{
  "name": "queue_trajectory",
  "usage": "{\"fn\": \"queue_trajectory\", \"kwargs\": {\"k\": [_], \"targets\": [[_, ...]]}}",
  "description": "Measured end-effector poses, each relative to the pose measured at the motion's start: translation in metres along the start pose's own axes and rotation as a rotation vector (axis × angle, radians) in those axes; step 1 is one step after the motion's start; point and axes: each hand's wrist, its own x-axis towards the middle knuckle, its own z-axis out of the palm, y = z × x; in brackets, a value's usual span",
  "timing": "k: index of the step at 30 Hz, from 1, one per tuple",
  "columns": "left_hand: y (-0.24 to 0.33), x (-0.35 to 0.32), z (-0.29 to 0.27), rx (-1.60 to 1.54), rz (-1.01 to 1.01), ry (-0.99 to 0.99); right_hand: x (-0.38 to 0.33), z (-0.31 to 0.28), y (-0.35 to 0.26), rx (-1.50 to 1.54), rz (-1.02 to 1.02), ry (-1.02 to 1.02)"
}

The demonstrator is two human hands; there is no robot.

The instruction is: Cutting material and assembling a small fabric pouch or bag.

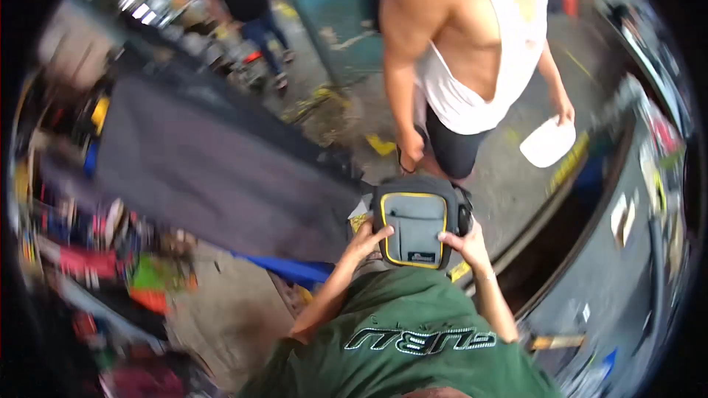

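A small grey camera bag [417, 230] with yellow piping and a dark rim is held in front of my green shirt. My left hand [368, 241] grips its left side, thumb laid over the front panel. On the opposite side my right hand [467, 244] clasps the bag, its thumb also resting on the front. The other fingers of both hands are mostly hidden behind the bag. The front pocket looks closed, and a dark buckle or strap part [464, 214] shows at the right edge.
A person [472, 51] in a white tank top stands just ahead, holding a white flat object [548, 143]. To the left runs a long dark-covered table [221, 169], with piled colourful goods beyond it. A grey bin-like counter [612, 273] curves along the right. Another person [247, 7] stands farther back.
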Motion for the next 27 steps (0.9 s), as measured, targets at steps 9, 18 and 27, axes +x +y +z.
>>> {"fn": "queue_trajectory", "kwargs": {"k": [9, 18, 27], "targets": [[-0.007, 0.012, -0.070, -0.672, 0.059, 0.052, -0.003, 0.099, 0.013, -0.364, -0.248, 0.164], [-0.011, 0.024, -0.173, -0.441, 0.140, -0.073, -0.089, 0.156, 0.070, -0.521, -0.180, 0.652], [-0.008, 0.007, -0.163, -0.671, -0.009, 0.036, -0.129, 0.178, 0.056, -0.379, 0.199, 0.521]]}}
